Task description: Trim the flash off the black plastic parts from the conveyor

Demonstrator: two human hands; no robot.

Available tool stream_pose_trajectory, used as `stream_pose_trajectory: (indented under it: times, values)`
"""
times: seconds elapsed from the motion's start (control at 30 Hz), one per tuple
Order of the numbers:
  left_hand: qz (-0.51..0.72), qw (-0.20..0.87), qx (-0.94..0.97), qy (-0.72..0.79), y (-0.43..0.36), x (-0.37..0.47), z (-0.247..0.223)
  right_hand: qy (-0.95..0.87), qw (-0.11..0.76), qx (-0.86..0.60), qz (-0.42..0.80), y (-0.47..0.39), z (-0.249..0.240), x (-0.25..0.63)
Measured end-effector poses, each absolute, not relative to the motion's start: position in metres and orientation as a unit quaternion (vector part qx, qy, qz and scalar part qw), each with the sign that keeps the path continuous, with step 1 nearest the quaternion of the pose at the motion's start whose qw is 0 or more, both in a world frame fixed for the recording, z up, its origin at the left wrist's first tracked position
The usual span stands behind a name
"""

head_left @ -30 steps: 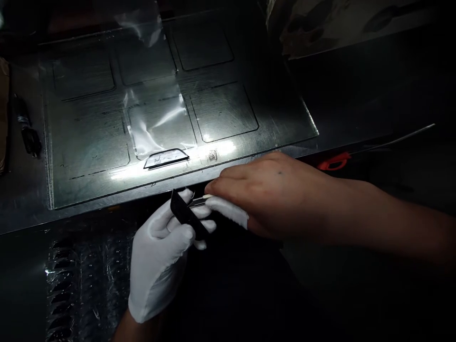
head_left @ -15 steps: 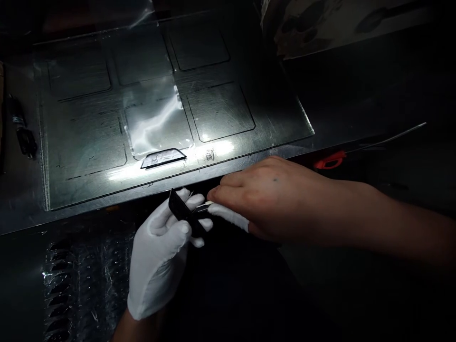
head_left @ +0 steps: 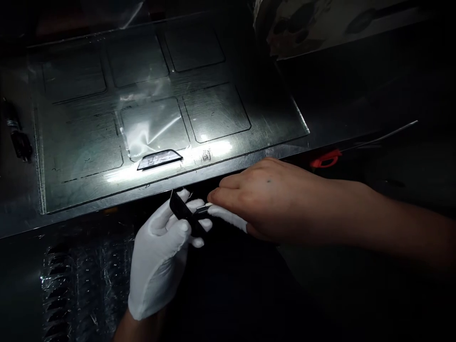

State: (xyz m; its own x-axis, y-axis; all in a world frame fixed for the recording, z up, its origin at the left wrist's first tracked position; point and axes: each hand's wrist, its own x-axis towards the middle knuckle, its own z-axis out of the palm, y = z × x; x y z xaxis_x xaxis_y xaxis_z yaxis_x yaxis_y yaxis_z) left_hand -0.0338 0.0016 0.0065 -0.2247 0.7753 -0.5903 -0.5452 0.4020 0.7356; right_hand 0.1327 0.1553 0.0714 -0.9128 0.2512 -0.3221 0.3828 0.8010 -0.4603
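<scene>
My left hand (head_left: 158,256), in a white glove, is closed around a small black part (head_left: 181,207) below the table's front edge. My right hand (head_left: 265,199) is bare except for white covering on a finger. It pinches a thin pointed tool (head_left: 202,208), whose tip reaches the black part. Behind them, a dark-rimmed trapezoid piece (head_left: 160,159) lies on the metal plate (head_left: 263,128), close to a clear plastic film (head_left: 153,128).
A red-handled tool (head_left: 326,159) with a long thin shaft lies at the right. Black marker-like items (head_left: 19,137) rest at the far left. A clear tray (head_left: 85,285) with several black parts is at lower left. A printed sheet (head_left: 320,28) lies at upper right.
The view has shifted slightly, so the plate and the items on it appear a little further left. Both hands keep nearly the same pose, still holding the black part and the thin tool.
</scene>
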Motion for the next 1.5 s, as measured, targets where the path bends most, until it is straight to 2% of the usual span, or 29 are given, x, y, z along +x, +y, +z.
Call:
stream_pose_trajectory:
  times: [0.6, 1.17, 1.5]
  values:
    - [0.551, 0.596, 0.123, 0.570, 0.0067, -0.0337, 0.0083, 0.947, 0.094, 0.185, -0.247, 0.1491, 0.0671, 0.1327]
    - [0.561, 0.594, 0.099, 0.568, 0.0028, -0.0351, 0.0037, 0.945, 0.123, 0.166, -0.254, 0.1471, 0.0666, 0.1355]
    - [0.578, 0.605, 0.101, 0.538, 0.0039, -0.0396, 0.0065, 0.946, 0.100, 0.179, -0.250, 0.1488, 0.0743, 0.1332]
